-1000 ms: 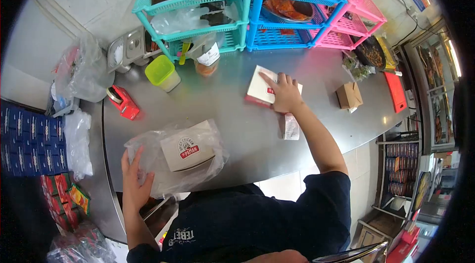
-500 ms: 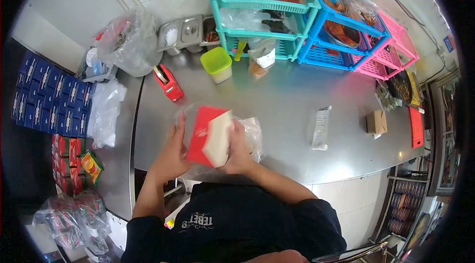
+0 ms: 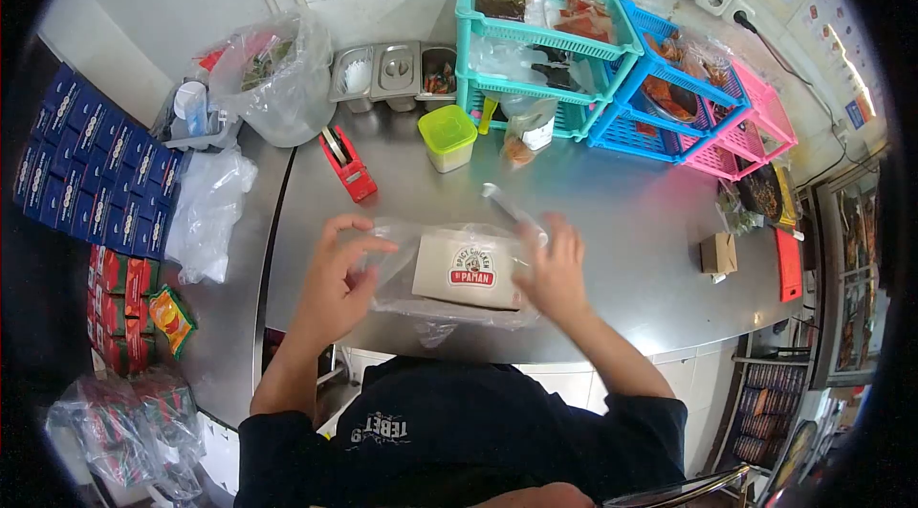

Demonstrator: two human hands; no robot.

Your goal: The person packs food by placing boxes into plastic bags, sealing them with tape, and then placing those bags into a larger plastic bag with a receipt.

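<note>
A cream takeaway box (image 3: 466, 271) with a round chicken logo and a red band lies flat in front of me, on or partly in a clear plastic bag (image 3: 406, 264). At its left, my left hand (image 3: 339, 278) has its fingers apart, fingertips by the bag's edge. Beside the box's right side is my right hand (image 3: 557, 269), slightly blurred. A slim white wrapped packet (image 3: 513, 209), perhaps cutlery, slants from its fingers over the back of the box. The grip is partly hidden, but the packet's end meets those fingers.
A red tape dispenser (image 3: 350, 165) and a lime-lidded tub (image 3: 448, 138) stand behind. Steel containers (image 3: 397, 68), a green rack (image 3: 550, 39), a blue rack (image 3: 660, 87) and a pink rack (image 3: 755, 116) line the wall. Blue boxes (image 3: 96, 173) are stacked left; a small brown box (image 3: 718, 254) sits right.
The box, earlier lifted and tilted red side up between both hands, now lies flat, logo up. My hands have moved apart. The slim packet has shifted left from the right of the table.
</note>
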